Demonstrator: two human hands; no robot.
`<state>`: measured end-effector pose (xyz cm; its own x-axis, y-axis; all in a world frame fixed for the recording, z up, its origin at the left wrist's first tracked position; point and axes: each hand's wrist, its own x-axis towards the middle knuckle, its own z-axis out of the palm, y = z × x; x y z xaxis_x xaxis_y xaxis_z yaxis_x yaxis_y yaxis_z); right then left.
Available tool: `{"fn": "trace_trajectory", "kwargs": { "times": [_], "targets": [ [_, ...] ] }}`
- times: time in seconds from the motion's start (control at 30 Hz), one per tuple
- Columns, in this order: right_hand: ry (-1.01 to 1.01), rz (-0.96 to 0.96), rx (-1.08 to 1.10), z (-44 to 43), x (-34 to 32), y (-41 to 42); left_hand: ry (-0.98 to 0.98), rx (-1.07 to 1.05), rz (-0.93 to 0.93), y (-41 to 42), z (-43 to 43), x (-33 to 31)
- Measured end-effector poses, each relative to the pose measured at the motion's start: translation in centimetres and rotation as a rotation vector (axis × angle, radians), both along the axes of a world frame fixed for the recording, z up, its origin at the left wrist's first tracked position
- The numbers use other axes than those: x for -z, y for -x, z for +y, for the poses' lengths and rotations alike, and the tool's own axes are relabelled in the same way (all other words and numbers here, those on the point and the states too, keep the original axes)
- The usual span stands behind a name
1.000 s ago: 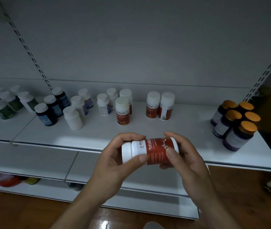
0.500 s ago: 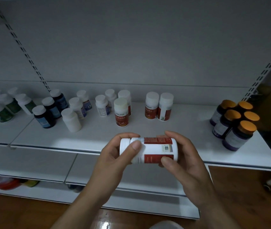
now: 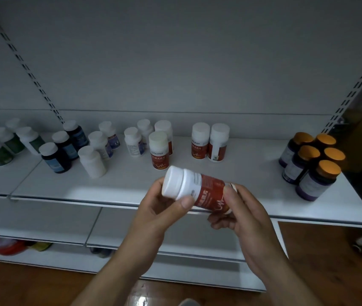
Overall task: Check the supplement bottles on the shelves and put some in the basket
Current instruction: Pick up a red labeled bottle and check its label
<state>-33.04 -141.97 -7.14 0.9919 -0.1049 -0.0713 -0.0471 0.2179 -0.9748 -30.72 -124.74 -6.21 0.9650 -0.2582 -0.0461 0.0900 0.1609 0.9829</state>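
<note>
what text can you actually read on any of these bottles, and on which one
None reads clearly.
held bottle: white characters and a pulse line on red, too blurred.
standing red-label bottles: white characters, too small.
orange-capped bottles: pale labels, blurred.
dark bottles at the left: too small.

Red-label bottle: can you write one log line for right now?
held: red-label bottle, tilted, cap up-left | left hand grips cap end | right hand grips base | step: inspecting
</note>
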Motion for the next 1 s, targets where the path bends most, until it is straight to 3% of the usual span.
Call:
{"fn": "trace_trajectory", "kwargs": {
  "times": [0.3,0.57,0.73,1.0],
  "targets": [
    [0.172,0.102,-0.131,0.4,0.9,-0.9,0.091,-0.117,0.033,-0.8,-1.4,1.0],
    [0.426,-0.034,0.335,-2.7,3.5,-9.9,-0.048,-0.244,0.050,-1.7,-0.7,2.1],
    [0.597,0.047,0.238,-3.7,5.0,-15.4,-0.126,-0.277,0.071,-1.9,-0.1,3.0],
    [0.572,0.064,0.263,-3.6,5.6,-16.4,-0.189,-0.328,0.061,-2.3,1.7,4.7]
  ]
}}
